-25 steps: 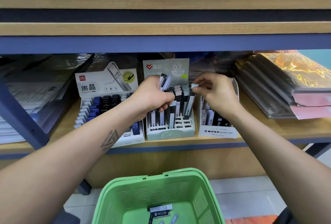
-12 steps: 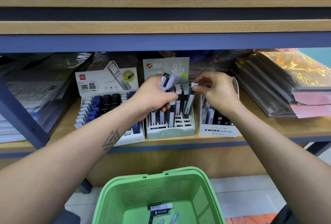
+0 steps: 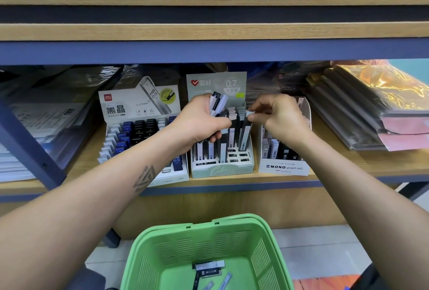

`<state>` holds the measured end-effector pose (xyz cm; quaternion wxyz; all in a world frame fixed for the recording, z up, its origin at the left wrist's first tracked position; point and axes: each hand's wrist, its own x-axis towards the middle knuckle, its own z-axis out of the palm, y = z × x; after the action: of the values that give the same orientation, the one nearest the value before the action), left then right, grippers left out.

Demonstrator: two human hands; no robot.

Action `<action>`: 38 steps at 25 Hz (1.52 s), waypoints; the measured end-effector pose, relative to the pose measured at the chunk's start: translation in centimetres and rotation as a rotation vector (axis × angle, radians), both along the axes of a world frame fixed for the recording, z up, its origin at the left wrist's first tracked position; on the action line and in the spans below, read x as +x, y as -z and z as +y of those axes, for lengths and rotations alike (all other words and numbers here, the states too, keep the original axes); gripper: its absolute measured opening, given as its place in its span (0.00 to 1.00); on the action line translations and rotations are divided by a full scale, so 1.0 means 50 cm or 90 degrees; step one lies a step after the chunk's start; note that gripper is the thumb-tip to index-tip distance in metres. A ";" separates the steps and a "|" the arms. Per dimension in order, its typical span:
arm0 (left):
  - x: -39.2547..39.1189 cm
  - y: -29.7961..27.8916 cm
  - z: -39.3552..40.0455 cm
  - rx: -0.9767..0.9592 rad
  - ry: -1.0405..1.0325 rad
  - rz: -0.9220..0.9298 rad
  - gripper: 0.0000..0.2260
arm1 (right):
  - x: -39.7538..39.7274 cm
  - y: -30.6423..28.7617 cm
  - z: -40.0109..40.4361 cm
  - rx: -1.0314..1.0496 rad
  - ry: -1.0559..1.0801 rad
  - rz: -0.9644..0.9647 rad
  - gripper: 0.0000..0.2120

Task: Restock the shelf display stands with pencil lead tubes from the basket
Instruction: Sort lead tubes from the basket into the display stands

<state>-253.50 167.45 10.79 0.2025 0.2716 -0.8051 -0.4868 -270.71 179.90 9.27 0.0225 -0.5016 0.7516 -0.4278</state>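
Lying loose in the basket (image 3: pixel 206 252), nearest the camera, a few tubes (image 3: pixel 210 265) are left to be shelved. Beyond the basket, on the shelf, little has shifted over the last second: one tube (image 3: pixel 245 133) is still pinched by the right hand (image 3: pixel 277 118) and kept half-seated at the right edge of the stand (image 3: pixel 221 169), so that placement is judged unfinished. A spare bundle (image 3: pixel 217 104) is still gripped in the curled left hand (image 3: pixel 202 120) over the stand's left side.

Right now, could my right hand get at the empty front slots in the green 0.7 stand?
Probably yes. The right hand pinches a tube above that stand, and nothing covers the empty front slots; the left hand sits off to their left.
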 end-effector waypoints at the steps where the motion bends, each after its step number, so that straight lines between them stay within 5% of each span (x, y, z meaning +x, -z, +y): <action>1: -0.001 0.001 -0.001 0.002 0.000 -0.001 0.13 | 0.004 0.003 -0.003 0.015 -0.008 0.021 0.06; 12: 0.002 -0.006 0.011 0.050 0.020 0.057 0.05 | 0.022 -0.007 0.000 0.102 0.019 0.244 0.10; 14: 0.003 -0.012 0.020 0.142 0.035 0.114 0.03 | 0.030 -0.018 0.000 0.010 0.008 0.104 0.09; 17: 0.006 -0.018 0.032 0.298 0.049 0.158 0.03 | 0.048 -0.038 0.007 -0.066 -0.140 -0.314 0.07; 19: 0.007 -0.020 0.039 0.356 0.044 0.157 0.05 | 0.053 -0.038 0.016 -0.050 -0.221 -0.428 0.10; 27: 0.001 -0.025 0.057 0.438 0.042 0.093 0.18 | 0.066 -0.033 0.018 -0.070 -0.275 -0.490 0.19; 31: 0.004 -0.026 0.046 0.485 0.033 0.079 0.17 | 0.054 -0.037 0.020 -0.111 -0.278 -0.596 0.08; 38: 0.007 -0.028 0.034 0.565 0.066 0.069 0.11 | 0.032 -0.031 0.034 -0.161 -0.283 -0.676 0.14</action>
<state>-253.15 169.15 12.20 0.0836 0.2658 -0.5194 -0.8078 -269.09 181.58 10.84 0.4249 -0.3632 0.4575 -0.6916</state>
